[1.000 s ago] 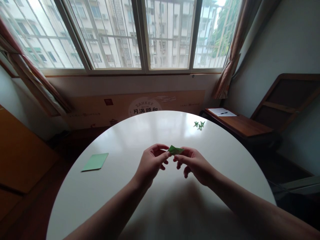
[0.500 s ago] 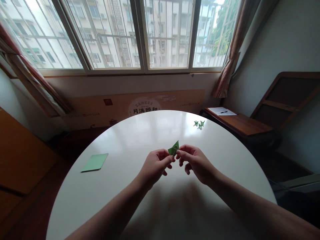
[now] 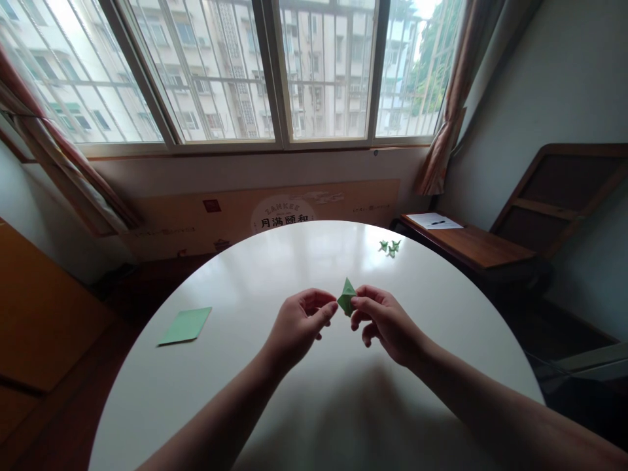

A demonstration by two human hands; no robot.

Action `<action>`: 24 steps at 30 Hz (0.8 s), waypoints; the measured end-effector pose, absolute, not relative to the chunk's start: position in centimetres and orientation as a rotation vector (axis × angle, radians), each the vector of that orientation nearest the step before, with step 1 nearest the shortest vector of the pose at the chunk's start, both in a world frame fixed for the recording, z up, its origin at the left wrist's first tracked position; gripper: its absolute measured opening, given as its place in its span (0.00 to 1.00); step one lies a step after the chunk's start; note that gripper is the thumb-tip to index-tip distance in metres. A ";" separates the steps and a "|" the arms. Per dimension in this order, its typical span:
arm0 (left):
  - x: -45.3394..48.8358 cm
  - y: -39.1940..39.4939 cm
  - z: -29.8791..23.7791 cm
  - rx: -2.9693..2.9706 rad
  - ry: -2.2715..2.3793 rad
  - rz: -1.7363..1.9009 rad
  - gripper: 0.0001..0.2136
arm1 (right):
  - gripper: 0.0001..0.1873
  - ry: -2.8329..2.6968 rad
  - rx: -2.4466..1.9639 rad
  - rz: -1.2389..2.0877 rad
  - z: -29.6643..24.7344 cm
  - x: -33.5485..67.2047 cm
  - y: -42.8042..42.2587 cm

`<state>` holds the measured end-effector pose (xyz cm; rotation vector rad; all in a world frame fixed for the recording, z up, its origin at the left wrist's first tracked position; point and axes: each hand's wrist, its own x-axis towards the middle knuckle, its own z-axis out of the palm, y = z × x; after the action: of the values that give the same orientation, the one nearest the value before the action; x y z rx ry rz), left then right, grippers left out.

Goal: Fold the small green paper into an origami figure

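Note:
Above the middle of the round white table [image 3: 245, 405], both hands meet on a small folded green paper piece [image 3: 347, 296] that stands point-up. My right hand [image 3: 383, 320] pinches its right side between thumb and forefinger. My left hand [image 3: 299, 320] has its fingers curled, with thumb and forefinger tips at the paper's left edge; whether they still touch it I cannot tell.
A flat stack of light green paper [image 3: 186, 325] lies at the table's left. Small folded green figures [image 3: 390, 246] sit at the far right of the table. A wooden side table [image 3: 471, 245] with a white sheet and pen stands to the right, below the window.
The folded paper has turned from lying flat between the fingers to standing point-up. It now sits mostly in the right hand, and the left fingers have eased back a little.

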<state>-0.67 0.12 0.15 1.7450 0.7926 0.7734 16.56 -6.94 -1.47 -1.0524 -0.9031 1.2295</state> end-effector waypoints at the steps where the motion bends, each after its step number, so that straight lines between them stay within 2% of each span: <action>1: -0.9 0.4 0.3 1.809 0.776 0.854 0.11 | 0.08 -0.898 -1.047 1.242 -1.4 16.6 -6.9; 4: -1.6 1.0 1.0 2.065 0.664 1.008 0.09 | 0.09 -0.917 -1.046 1.281 -1.4 16.7 -7.1; 8: -2.0 0.9 2.1 2.258 0.505 0.927 0.08 | 0.11 -0.943 -1.045 1.313 -1.3 16.7 -7.2; 15: -2.0 0.5 2.3 2.218 0.441 0.831 0.06 | 0.12 -0.996 -1.038 1.278 -1.2 16.7 -7.4; 24: -1.2 -0.3 1.8 2.069 0.546 0.905 0.04 | 0.15 -1.064 -1.050 1.240 -1.2 16.5 -7.6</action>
<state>-1.24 -0.32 1.79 2.0689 0.5462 0.9051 16.49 -7.56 -1.18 -1.0496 -1.0640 1.2403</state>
